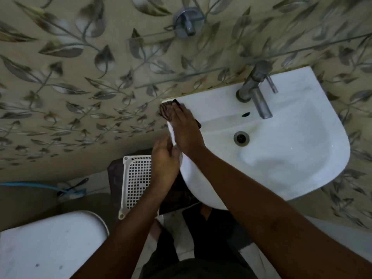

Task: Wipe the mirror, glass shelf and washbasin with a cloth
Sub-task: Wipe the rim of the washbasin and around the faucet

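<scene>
The brown cloth (166,112) lies on the back left corner of the white washbasin (281,150), pressed flat under the straight fingers of the right hand (186,130). Just below it, the left hand (164,160) curls loosely round the basin's left rim. Right of both hands sit the drain (241,138) and the steel tap (256,91). Under the left hand stands a white perforated basket (134,182). The glass shelf (201,72) runs above the hands.
</scene>
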`<state>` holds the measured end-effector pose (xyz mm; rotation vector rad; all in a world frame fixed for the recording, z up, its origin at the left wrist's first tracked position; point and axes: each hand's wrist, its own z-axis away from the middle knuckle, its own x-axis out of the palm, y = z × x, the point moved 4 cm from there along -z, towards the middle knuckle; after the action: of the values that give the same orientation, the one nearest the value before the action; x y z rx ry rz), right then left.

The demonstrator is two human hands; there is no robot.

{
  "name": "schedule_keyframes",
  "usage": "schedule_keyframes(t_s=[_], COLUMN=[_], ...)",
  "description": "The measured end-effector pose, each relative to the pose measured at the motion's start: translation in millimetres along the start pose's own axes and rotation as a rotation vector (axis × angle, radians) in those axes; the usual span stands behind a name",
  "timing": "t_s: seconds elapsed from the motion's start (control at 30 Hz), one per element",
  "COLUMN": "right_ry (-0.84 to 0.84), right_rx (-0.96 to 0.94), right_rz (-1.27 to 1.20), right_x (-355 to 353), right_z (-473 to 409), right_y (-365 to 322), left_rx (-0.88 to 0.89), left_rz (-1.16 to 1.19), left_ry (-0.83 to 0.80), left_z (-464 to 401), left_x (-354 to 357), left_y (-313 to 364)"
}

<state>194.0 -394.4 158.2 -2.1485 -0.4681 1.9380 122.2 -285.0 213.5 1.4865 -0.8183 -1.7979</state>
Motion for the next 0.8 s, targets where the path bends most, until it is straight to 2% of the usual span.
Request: schedule_keyframes(t_s=[0.13,0.3,0.37,0.5,0.67,0.8], right_ry=[0.072,0.264,0.288,0.296,0.034,-0.013], right_rx=[0.018,0.262,0.316,0.383,0.039,0.034], right_rz=[0.027,0.06,0.058,-0.037,-0.296,-0.362], right_x=[-17.3,-57.0,-59.0,-51.8,-12.5,-2.3], right_z=[7.6,14.1,13.7,5.6,12.5,35.5], right_y=[45.3,129.2,138.5,106.7,6.5,-11.7], left_rx=[0.071,0.051,0.033,0.024,-0.011,-0.038], left_rz=[-0.06,-0.084,-0.071,-0.086,-0.078,-0.065], left_ry=[0.014,0.044,0.059,0.092,0.154,0.245], left_z=[-10.9,-17.7,-15.0,-6.1,-0.6,18.1], left_x=[11.1,23.8,24.9,26.0,18.7,5.1], left_y=[9.7,0.9,0.2,6.5,7.6,12.5])
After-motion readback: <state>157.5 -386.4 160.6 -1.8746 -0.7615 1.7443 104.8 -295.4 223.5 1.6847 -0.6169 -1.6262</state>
